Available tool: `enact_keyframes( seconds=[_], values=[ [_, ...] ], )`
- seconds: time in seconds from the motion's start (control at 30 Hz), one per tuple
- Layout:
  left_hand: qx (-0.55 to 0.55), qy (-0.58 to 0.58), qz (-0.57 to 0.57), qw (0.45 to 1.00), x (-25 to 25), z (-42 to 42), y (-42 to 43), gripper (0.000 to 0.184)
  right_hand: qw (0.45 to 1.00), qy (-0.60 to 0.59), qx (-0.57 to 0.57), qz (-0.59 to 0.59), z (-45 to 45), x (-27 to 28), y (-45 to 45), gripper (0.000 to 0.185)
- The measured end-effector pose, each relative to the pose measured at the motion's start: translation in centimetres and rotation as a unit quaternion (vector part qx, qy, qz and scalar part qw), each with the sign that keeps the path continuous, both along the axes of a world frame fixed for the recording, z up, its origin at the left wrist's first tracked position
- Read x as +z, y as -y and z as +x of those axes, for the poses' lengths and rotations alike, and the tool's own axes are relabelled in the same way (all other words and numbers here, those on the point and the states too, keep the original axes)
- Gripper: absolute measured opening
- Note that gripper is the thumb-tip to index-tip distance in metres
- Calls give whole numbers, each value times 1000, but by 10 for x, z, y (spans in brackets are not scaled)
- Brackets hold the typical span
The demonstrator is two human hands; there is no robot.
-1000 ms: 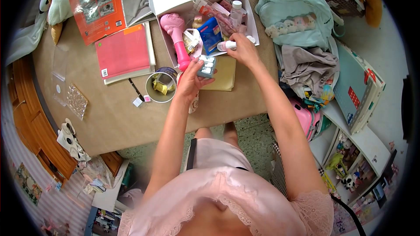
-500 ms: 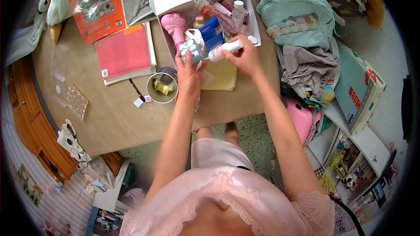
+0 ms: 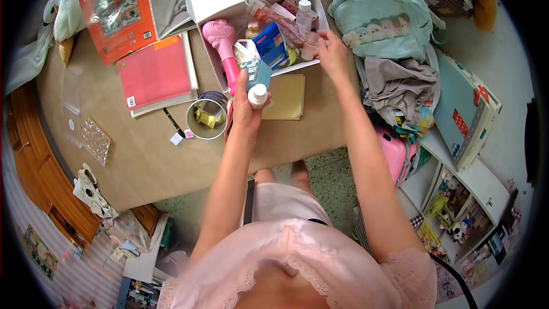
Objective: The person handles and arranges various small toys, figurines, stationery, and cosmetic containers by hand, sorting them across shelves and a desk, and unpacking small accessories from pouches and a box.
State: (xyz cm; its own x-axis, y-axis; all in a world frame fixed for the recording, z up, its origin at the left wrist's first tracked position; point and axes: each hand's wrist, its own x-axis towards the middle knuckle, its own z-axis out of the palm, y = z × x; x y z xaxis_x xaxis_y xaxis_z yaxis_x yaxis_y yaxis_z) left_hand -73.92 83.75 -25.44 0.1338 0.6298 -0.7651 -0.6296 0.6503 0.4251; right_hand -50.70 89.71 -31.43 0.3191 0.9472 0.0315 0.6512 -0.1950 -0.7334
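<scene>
My left hand (image 3: 245, 113) is closed around a small white-capped bottle (image 3: 258, 95) and a teal packet (image 3: 256, 74), in front of the white box (image 3: 322, 11). My right hand (image 3: 333, 57) is at the box's front right corner with its fingers curled together. Whatever lies between those fingers is hidden. Beside them, inside the box, is a pale pink round thing (image 3: 309, 46). The box also holds a pink wand-like toy (image 3: 221, 34), a blue packet (image 3: 270, 44) and a clear bottle with a white cap (image 3: 304, 14).
Yellow paper (image 3: 286, 97) lies before the box. To the left are a round tin (image 3: 207, 117), a black pen (image 3: 174, 121), a pink folder (image 3: 154, 72) and an orange booklet (image 3: 117, 14). A mint backpack (image 3: 380, 6) stands at the right, above grey cloth (image 3: 400, 88).
The white bottle has passed from my right hand into my left, beside the teal packet. My right hand has moved up and right to the box's corner. The view has shifted slightly.
</scene>
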Motion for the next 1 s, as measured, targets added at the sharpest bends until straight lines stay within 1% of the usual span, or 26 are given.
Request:
enact_keyframes(
  seconds=[0.03, 0.07, 0.1, 0.13, 0.2, 0.23, 0.3, 0.43, 0.5, 0.53, 0.6, 0.63, 0.67, 0.7, 0.77, 0.83, 0.97, 1.0],
  values=[
    [0, -1, 0, 1000, 0, -2, 0, 45, 1000, -1, 0, 0, 6, -6, -8, 20],
    [-14, 4, 8, 1000, 2, -3, 1, 46, 991, 3, 11, -135, 9, -10, -13, 23],
    [-27, 9, 17, 999, 3, -4, 0, 47, 964, 8, 23, -267, 12, -14, -18, 27],
    [-27, 8, 17, 999, 4, -5, 1, 47, 964, 7, 24, -266, 13, -18, -23, 27],
    [-22, 17, 6, 1000, 6, -7, 2, 49, 941, 29, 40, -335, 11, -26, -29, 42],
    [-22, 16, 6, 1000, 8, -8, 2, 49, 941, 28, 41, -335, 10, -30, -28, 42],
    [-27, 15, 12, 999, 11, -9, 4, 49, 941, 179, 38, -283, 1, -23, -26, 41],
    [-25, 11, 23, 999, 17, -12, 7, 48, 930, 197, 65, -304, -6, -12, -24, 34],
    [-17, 2, 25, 1000, 25, -14, 10, 48, 946, 102, 101, -292, 0, -9, -17, 31],
    [-19, 2, 28, 999, 28, -15, 12, 48, 947, 102, 99, -289, 2, -7, -10, 31],
    [-22, 6, 35, 999, 32, -16, 17, 46, 989, 110, 48, -91, 1, 18, 17, 34],
    [-28, 9, 40, 999, 34, -16, 19, 46, 989, 113, 40, -86, 2, 32, 30, 34],
    [-41, 21, 42, 998, 37, -16, 20, 44, 992, -83, 25, -91, 3, 47, 45, 32],
    [-57, 34, 44, 997, 39, -14, 22, 42, 957, -276, 8, -89, 4, 64, 61, 31],
    [-76, 52, 47, 995, 46, -5, 28, 42, 911, -398, 5, -108, 5, 106, 96, 31],
    [-97, 70, 52, 991, 55, 8, 34, 42, 882, -459, -23, -103, 2, 148, 131, 33],
    [-169, 110, 40, 979, 87, 42, 62, 45, 868, -493, 9, -60, 6, 201, 196, 37],
    [-180, 122, 38, 975, 99, 50, 72, 45, 873, -486, 6, -52, 6, 215, 211, 37]
  ],
)
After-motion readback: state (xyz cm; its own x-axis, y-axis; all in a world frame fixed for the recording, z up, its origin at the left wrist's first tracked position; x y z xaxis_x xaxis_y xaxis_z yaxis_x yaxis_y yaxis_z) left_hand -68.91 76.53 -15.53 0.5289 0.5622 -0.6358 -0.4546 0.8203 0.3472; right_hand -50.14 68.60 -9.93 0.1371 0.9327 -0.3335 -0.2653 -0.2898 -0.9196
